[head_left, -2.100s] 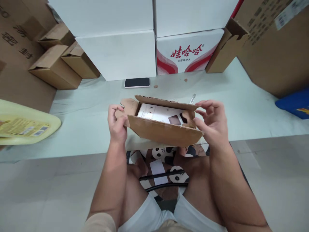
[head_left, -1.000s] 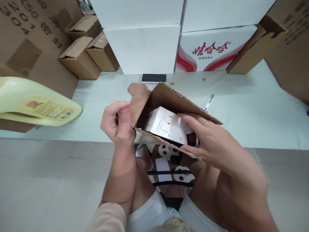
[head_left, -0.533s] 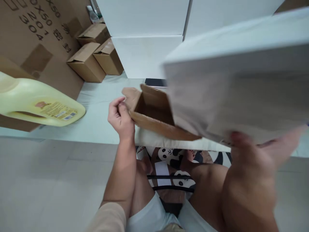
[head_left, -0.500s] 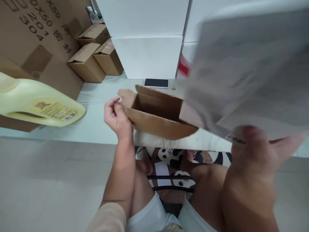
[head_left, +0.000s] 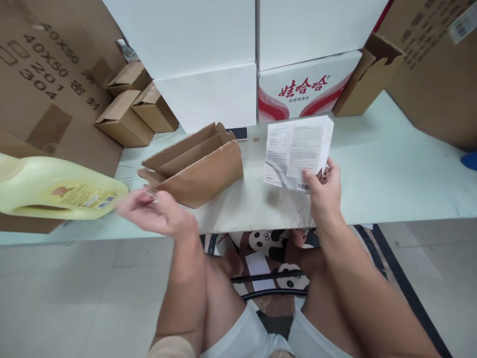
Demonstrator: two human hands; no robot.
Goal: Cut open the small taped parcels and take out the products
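Note:
My right hand (head_left: 324, 191) grips a white box (head_left: 292, 154) by its lower right corner, thumb on the printed front. The box is tilted above the table, with fine text and a barcode facing me. My left hand (head_left: 154, 211) is off the carton, blurred, with loosely curled fingers apart and nothing visible in them. It is between the front of an open brown cardboard carton (head_left: 201, 174) and the base of a pale yellow jug (head_left: 93, 191). The carton stands on the table with its flaps up. Its inside is mostly hidden.
Several small brown boxes (head_left: 126, 119) stand at the back left beside a large carton (head_left: 74, 64). White cartons (head_left: 208, 97) form a wall behind the table (head_left: 391, 179). A phone (head_left: 240, 133) lies in front of them. Another open brown carton (head_left: 361, 84) stands at the back right.
My right hand has lowered the white box away from my view onto the right of the carton. My left hand has let go of the carton and moved left. The carton now sits turned, farther left.

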